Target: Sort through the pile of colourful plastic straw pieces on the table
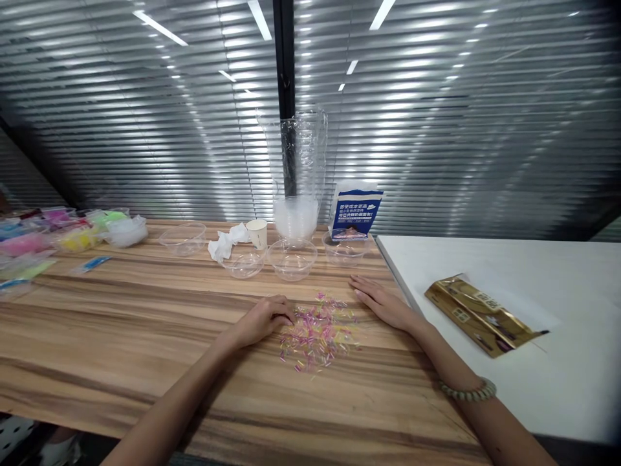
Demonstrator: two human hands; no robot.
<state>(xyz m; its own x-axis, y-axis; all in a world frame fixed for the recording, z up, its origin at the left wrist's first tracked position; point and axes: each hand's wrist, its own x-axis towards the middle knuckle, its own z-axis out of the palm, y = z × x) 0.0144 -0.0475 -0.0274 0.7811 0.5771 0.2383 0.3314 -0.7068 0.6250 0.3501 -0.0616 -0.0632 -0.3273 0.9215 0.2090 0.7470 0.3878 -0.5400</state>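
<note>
L fingers (281, 303) at bits (317, 333), grip unclr

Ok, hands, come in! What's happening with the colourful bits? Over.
Left hand curled at the bits' left edge, grip unclear. Right hand flat on the table, empty. Colourful bits loose between them. Clear bowls behind, not in the way. Over.

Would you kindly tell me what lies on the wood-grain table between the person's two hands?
In the head view, a loose scatter of small pink, purple and yellow pieces lies on the table between the left hand and the right hand.
</note>
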